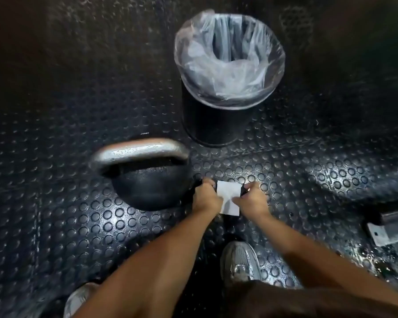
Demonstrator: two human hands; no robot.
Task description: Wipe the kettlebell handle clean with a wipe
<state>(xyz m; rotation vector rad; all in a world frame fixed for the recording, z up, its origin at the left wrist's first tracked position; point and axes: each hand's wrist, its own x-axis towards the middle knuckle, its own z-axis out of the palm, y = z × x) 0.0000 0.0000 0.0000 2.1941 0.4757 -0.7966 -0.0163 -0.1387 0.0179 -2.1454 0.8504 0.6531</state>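
Both hands low over the studded floor (55, 203), just right of the kettlebell (149, 189). Left hand (207, 198) curled round a dark pack, barely visible under the fingers, presumably to steady it; right hand (253, 198) pinching the edge of a white wipe (229, 198), the sheet stretched flat between the two, likely to draw it free or spread it before use. Kettlebell upright on the floor, apart from the wipe, its grey handle (140, 150) arching across the far side and so far untouched, so wiping not yet begun. Lined bin (228, 65) just beyond, close by, probably for dropping the used wipe in afterwards. Shoe (239, 262) planted beneath the arms, suggesting a crouch or bend for reach. Metal piece (391, 226) at the right edge, too blurred to identify.
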